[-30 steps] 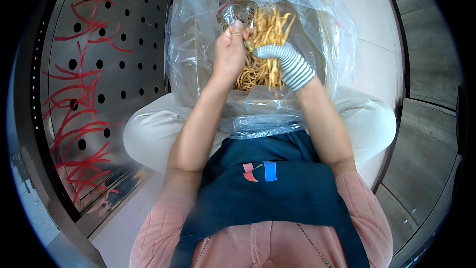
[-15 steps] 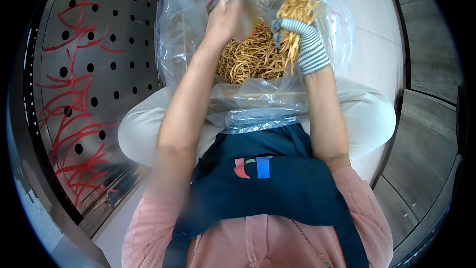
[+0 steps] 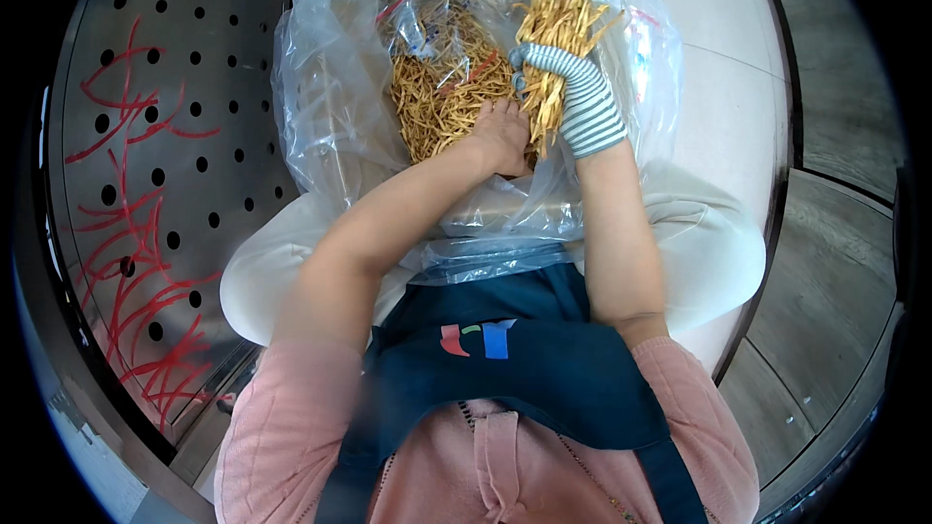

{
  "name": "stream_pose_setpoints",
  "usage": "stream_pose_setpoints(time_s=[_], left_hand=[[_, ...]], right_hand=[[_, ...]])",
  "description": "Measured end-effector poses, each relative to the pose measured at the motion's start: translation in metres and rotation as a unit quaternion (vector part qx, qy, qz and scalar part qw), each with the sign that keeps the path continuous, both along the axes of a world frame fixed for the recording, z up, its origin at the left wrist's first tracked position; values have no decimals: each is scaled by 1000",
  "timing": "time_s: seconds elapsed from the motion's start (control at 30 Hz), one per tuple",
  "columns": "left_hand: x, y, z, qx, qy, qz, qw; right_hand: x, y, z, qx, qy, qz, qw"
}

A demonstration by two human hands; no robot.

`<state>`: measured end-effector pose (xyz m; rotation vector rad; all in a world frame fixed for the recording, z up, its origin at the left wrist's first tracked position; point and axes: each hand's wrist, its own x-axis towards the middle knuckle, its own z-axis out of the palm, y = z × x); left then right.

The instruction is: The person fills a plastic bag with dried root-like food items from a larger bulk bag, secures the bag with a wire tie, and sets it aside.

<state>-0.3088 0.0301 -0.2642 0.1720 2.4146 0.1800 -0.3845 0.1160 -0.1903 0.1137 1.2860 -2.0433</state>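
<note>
A handful of long golden dried daylily buds [image 3: 546, 97] stands upright in my right hand [image 3: 585, 102]. That hand wears a grey-and-white striped glove and is closed round the bunch. Below and left of it, my bare left hand [image 3: 502, 139] rests on the loose dried daylily buds [image 3: 427, 102], fingers stretched out, at the near right edge of the heap. The heap lies inside a large clear plastic bag [image 3: 335, 87] with its mouth spread wide. A smaller crinkled clear plastic piece [image 3: 437, 31] with red marks covers the far part of the heap.
Cardboard [image 3: 519, 213] shows through the bag's near side, in front of my apron [image 3: 515, 378]. My bent legs in white trousers [image 3: 714, 243] flank it. At the left is a metal panel [image 3: 218, 68] with round holes and red strokes. Grey floor tiles [image 3: 825, 262] lie at the right.
My left hand has come down and toward me, from the far side of the bag onto the heap. The right hand still grips its bunch. The whole view has shifted slightly.
</note>
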Motion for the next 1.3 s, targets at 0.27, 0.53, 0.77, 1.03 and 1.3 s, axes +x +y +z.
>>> stream_pose_setpoints(time_s=[0.27,0.53,0.77,1.03,1.3], left_hand=[[-5,-57,-21,-30,-26,92,995],[30,-106,14,219,22,391,894],[48,-110,36,458,93,521,714],[54,-101,66,482,166,522,684],[47,-76,110,494,235,521,656]], right_hand=[[-6,2,-8,7,33,-9,999],[-7,1,-12,-23,50,-23,998],[-4,2,-15,9,27,-15,999],[0,0,-27,116,17,22,993],[25,-7,3,-97,-88,71,989]])
